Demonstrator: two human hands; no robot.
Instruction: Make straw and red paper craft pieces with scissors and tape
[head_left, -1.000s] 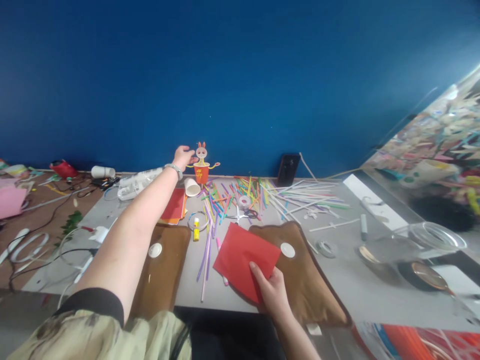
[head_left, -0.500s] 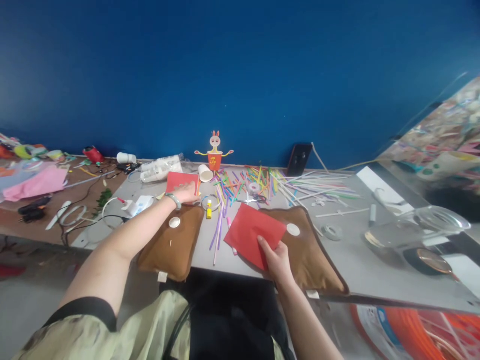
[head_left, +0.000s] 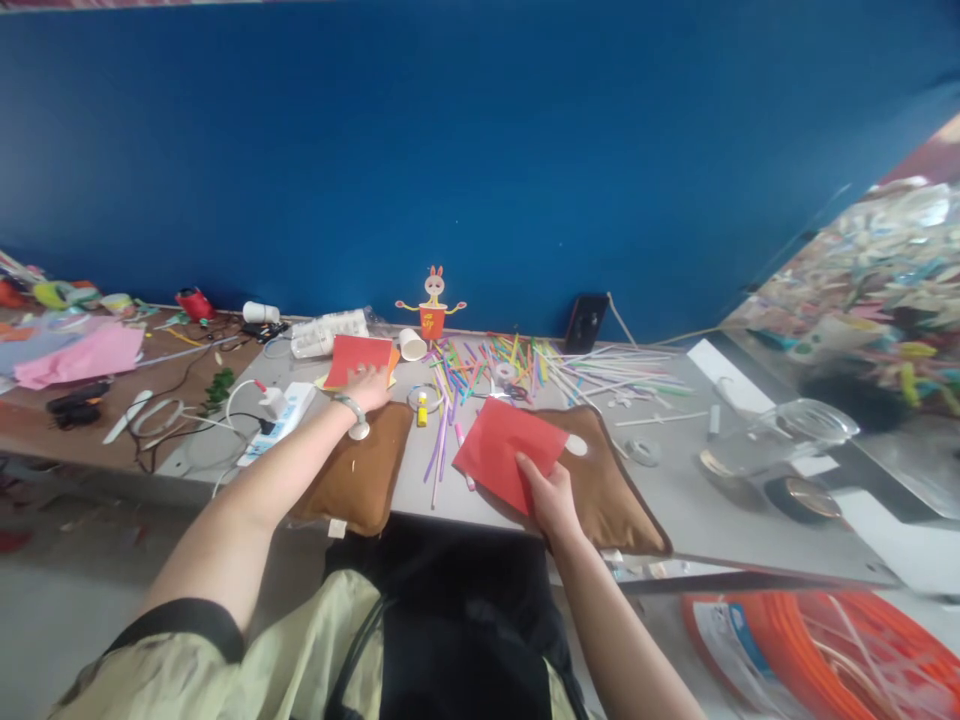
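Observation:
My right hand (head_left: pixel 553 490) holds a square sheet of red paper (head_left: pixel 504 448) by its lower right edge, thumb on top. The sheet is above the inner edge of the right brown cushion (head_left: pixel 619 500). My left hand (head_left: pixel 367 388) rests at the near right corner of a stack of coloured paper (head_left: pixel 352 357), red on top, with orange and yellow edges showing. Its fingers look stretched out, though partly blurred. Beneath my left wrist lies another brown cushion (head_left: pixel 360 475).
A red cup figure with rabbit ears (head_left: pixel 433 318) stands by the blue wall, near a white paper cup (head_left: pixel 412 345). Coloured sticks (head_left: pixel 480 365), scissors (head_left: pixel 514 392), a yellow glue bottle (head_left: pixel 422 412), a power strip (head_left: pixel 289 415), a phone (head_left: pixel 587 322) and a glass jug (head_left: pixel 787 440) are around.
My left hand has drawn back slightly from the top of the paper stack towards its near corner. The red sheet stays in my right hand. The view has shifted a little.

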